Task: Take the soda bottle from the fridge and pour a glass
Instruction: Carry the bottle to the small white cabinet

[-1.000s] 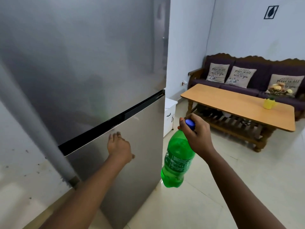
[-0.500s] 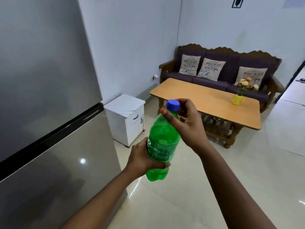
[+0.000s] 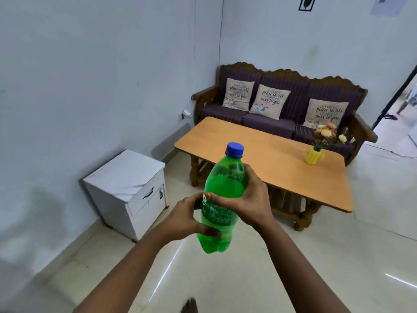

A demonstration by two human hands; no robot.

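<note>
Green soda bottle (image 3: 222,199) held in mid-air in front of the person, above the pale tiled floor (image 3: 338,256), roughly upright with a slight tilt — blue cap (image 3: 234,150) on, pointing up and away. Left hand (image 3: 187,216) wraps the lower body of the bottle at the label, fingers curled round the far side. Right hand (image 3: 248,199) clasps the upper body just above it, thumb laid across the front near the label's top edge; the two hands sit close together, near touching. Both hands closed on the bottle. Beyond it, a low wooden table (image 3: 259,154) carrying a yellow vase (image 3: 314,156) of flowers near its right end. Behind the table, a dark purple sofa (image 3: 282,105) with three printed cushions (image 3: 269,101) against the wall. A small white cabinet (image 3: 130,190) stands on the floor by the left wall — well apart from the bottle.
</note>
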